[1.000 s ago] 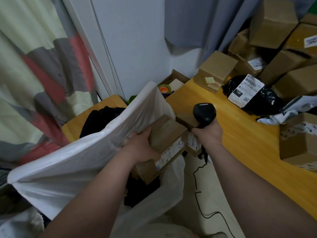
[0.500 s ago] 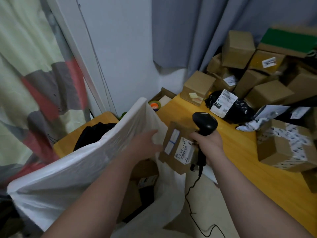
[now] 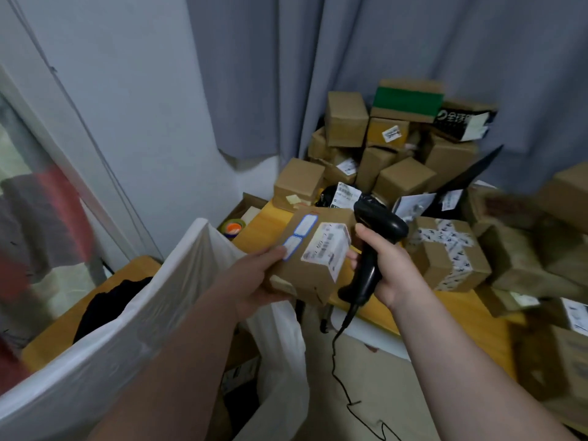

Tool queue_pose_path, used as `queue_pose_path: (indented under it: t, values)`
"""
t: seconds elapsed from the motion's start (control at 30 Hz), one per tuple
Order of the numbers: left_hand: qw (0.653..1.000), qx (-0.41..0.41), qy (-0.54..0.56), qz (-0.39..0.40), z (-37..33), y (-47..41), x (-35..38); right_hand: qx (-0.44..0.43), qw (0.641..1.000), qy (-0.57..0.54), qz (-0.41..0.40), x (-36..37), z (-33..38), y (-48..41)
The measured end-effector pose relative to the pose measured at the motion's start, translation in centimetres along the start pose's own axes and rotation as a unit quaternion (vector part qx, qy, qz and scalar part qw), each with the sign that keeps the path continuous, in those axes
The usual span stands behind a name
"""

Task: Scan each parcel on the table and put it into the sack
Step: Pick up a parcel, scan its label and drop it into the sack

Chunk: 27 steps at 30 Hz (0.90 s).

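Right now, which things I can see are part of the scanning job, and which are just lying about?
Part of the job: the parcel in the left hand, the scanner in the right hand, the white sack, the pile of parcels on the table.
Lying about: the tape roll, the black cloth, the grey curtain.

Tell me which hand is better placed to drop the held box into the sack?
Left. The left hand grips the box right next to the open sack. The right hand is busy holding the scanner, on the box's far side from the sack.
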<state>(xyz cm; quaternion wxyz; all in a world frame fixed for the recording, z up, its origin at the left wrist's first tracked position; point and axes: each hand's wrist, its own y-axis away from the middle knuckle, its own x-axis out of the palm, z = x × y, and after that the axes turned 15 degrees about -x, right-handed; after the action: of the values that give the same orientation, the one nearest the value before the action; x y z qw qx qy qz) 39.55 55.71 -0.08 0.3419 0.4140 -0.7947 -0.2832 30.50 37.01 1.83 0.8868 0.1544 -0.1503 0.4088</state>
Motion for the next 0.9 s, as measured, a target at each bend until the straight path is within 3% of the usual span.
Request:
queue_pose_path:
  t: [0.1, 0.27, 0.57, 0.9]
  values:
    - [0.995, -0.046, 0.069, 0.046, -0.4, 0.3, 1.3, 0.001, 0.999, -0.032, -0.001, -0.6, 1.0, 0.5]
    - [0.99, -0.067, 0.06, 0.107, -0.4, 0.0, 2.8, -0.035, 0.998, -0.037, -0.026, -1.6, 2.2, 0.9]
    - [0.978, -0.153, 0.061, 0.13, -1.1, -0.6, 4.2, -0.098, 0.994, 0.015, 0.036, -3.4, 4.1, 1.3]
    - [0.976, -0.128, 0.049, 0.17, -1.7, 0.6, 5.9, -0.109, 0.991, 0.049, 0.051, -4.5, 4.9, 1.0]
